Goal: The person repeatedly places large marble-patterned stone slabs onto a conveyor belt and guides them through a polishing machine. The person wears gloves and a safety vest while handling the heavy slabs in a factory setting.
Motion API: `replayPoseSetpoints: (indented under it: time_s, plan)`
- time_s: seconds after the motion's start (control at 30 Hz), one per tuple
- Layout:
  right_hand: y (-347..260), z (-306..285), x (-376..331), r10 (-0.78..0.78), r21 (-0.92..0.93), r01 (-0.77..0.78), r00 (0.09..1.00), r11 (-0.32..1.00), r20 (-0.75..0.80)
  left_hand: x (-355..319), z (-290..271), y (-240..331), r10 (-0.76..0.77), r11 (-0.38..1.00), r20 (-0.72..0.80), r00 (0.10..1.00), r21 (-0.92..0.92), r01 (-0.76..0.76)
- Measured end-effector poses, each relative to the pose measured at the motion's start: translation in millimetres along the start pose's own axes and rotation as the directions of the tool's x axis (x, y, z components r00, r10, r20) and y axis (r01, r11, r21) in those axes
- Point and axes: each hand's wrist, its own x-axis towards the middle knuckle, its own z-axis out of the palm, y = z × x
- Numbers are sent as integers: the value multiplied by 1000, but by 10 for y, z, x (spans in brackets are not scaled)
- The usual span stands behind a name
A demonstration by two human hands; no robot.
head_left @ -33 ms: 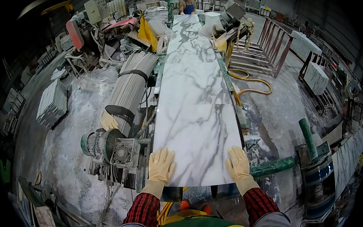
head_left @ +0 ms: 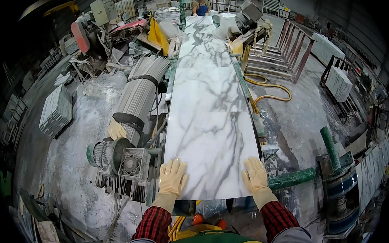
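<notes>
A long, flat run of glossy white marble with grey veins [head_left: 206, 140] lies lengthwise on a narrow machine bed, reaching from the wearer toward a person in blue [head_left: 202, 9] at the far end. Left of its near part sits a dusty grey metal motor [head_left: 105, 155]. The left hand [head_left: 172, 179] and right hand [head_left: 255, 176], in cream rubber gloves, lie flat and well apart on its opposite near edges, apparently to steady both sides evenly.

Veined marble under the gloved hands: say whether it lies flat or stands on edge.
Flat: the marble shows its broad face upward, with the left hand and right hand on its near corners.
</notes>
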Motion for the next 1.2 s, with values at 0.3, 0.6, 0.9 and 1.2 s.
replayPoseSetpoints:
  time_s: [0.3,0.6,0.9,1.2]
  plan:
    - [-25,-24,-46,-5,0,5,1000,1000,-8,-66,6,10,6,1000,-6,1000,-10,-6]
    - [-2,-15,-120,4,-10,-4,1000,1000,24,-102,-5,34,5,1000,-29,1000,-31,-6]
    - [46,62,-260,16,-6,-16,1000,1000,6,-170,14,19,18,1000,-58,998,-24,-19]
    - [-48,-20,-263,15,-5,-15,1000,1000,-2,-213,-4,29,15,1000,-35,999,-23,-15]
